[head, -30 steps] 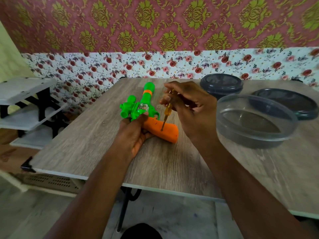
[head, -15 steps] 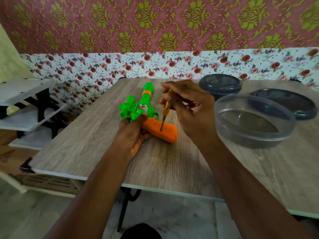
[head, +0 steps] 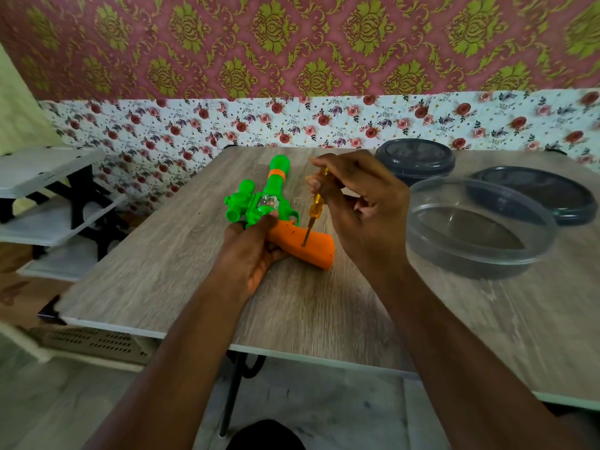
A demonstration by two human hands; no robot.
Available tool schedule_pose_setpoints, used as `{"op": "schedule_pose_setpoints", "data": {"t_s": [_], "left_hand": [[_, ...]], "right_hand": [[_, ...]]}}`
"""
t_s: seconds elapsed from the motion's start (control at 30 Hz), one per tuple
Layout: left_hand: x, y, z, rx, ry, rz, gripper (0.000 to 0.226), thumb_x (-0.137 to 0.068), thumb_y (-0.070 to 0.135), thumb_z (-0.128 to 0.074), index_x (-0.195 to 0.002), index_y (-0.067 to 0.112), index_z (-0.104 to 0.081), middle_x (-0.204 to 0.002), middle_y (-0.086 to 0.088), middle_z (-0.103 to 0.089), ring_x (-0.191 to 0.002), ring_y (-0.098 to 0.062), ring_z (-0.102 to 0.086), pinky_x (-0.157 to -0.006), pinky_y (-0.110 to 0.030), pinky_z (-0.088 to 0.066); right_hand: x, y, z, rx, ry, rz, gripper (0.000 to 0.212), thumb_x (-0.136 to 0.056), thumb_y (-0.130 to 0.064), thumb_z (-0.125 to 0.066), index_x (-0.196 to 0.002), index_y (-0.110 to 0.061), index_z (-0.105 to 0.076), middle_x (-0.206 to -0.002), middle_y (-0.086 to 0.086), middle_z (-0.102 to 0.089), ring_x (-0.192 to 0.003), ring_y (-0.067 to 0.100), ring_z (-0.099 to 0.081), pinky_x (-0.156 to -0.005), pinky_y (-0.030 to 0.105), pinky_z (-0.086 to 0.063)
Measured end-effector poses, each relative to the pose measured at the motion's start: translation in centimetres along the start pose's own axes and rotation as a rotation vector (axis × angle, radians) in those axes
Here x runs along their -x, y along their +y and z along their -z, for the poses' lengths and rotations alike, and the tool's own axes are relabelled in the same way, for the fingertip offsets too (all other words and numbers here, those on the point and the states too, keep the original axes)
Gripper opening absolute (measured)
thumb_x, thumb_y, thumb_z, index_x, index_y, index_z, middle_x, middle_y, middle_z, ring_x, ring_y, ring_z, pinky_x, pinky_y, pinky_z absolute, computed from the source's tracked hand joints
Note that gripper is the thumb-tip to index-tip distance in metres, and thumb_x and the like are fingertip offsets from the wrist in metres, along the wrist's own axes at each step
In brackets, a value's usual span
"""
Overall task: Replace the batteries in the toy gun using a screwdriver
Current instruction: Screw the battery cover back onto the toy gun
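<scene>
A green toy gun (head: 263, 203) with an orange grip (head: 308, 246) lies flat on the wooden table (head: 181, 267), barrel pointing away from me. My left hand (head: 251, 251) presses down on the gun where the green body meets the grip. A small screwdriver (head: 314, 209) with a yellow see-through handle stands nearly upright in my right hand (head: 360, 206), fingers pinching its top. Its metal tip rests on a spot in the middle of the orange grip.
A clear round container (head: 477, 228) sits just right of my right hand. Two dark round lids (head: 415, 160) (head: 539, 194) lie behind it. A white shelf unit (head: 42, 203) stands left of the table. The table's near edge runs below my forearms.
The fingers of my right hand have shifted slightly around the screwdriver's handle; its tip stays on the same spot of the orange grip. The gun and my left hand have not moved.
</scene>
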State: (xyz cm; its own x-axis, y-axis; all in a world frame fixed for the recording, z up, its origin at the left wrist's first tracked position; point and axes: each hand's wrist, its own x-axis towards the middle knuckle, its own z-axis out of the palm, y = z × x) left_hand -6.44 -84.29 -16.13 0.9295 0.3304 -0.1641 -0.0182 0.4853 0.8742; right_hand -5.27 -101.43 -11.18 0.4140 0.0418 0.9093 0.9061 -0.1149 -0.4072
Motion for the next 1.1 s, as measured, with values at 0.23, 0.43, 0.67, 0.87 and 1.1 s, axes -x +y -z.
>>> {"op": "schedule_pose_setpoints", "data": {"t_s": [0.23,0.43,0.67,0.87,1.1], "left_hand": [[-0.18,-0.01,0.00,-0.013,0.013,0.006,0.043,-0.100,0.010,-0.063,-0.141,0.006,-0.051,-0.121,-0.023,-0.072,-0.106,-0.037,-0.073,-0.075,-0.060,-0.062],[-0.16,0.01,0.14,-0.016,0.000,0.006,0.043,-0.100,0.010,-0.063,-0.141,0.006,-0.052,-0.118,-0.021,-0.074,-0.101,-0.034,-0.076,-0.077,-0.059,-0.062],[0.02,0.04,0.01,-0.022,-0.002,-0.001,0.041,-0.100,0.009,-0.063,-0.140,0.004,-0.053,-0.117,-0.022,-0.074,-0.103,-0.035,-0.075,-0.076,-0.059,-0.063],[0.18,0.20,-0.12,-0.021,-0.015,-0.003,0.039,-0.101,0.008,-0.061,-0.138,0.004,-0.055,-0.115,-0.023,-0.075,-0.100,-0.034,-0.075,-0.077,-0.059,-0.062],[0.20,0.14,0.04,-0.009,-0.014,0.001,0.043,-0.100,0.008,-0.062,-0.142,0.005,-0.052,-0.120,-0.022,-0.073,-0.105,-0.036,-0.074,-0.073,-0.056,-0.064]], "right_hand": [[0.01,-0.03,0.10,0.022,0.021,0.025,0.021,-0.094,-0.004,-0.073,-0.113,0.004,-0.074,-0.097,0.016,-0.070,-0.083,0.025,-0.072,-0.061,0.041,-0.060],[0.01,0.03,0.15,0.021,0.018,0.022,0.021,-0.094,-0.004,-0.072,-0.113,0.005,-0.074,-0.097,0.016,-0.070,-0.081,0.026,-0.071,-0.060,0.043,-0.059],[0.08,0.09,0.19,0.016,0.012,-0.004,0.022,-0.095,-0.004,-0.071,-0.115,0.003,-0.074,-0.100,0.015,-0.070,-0.085,0.023,-0.072,-0.061,0.042,-0.060],[-0.02,-0.12,0.13,0.007,0.016,-0.034,0.022,-0.094,-0.005,-0.073,-0.114,0.001,-0.074,-0.100,0.014,-0.070,-0.086,0.020,-0.072,-0.065,0.037,-0.062],[-0.19,-0.05,-0.01,-0.102,-0.041,-0.069,0.024,-0.096,0.005,-0.063,-0.119,0.007,-0.071,-0.112,0.016,-0.073,-0.101,0.020,-0.074,-0.086,0.042,-0.062]]}}
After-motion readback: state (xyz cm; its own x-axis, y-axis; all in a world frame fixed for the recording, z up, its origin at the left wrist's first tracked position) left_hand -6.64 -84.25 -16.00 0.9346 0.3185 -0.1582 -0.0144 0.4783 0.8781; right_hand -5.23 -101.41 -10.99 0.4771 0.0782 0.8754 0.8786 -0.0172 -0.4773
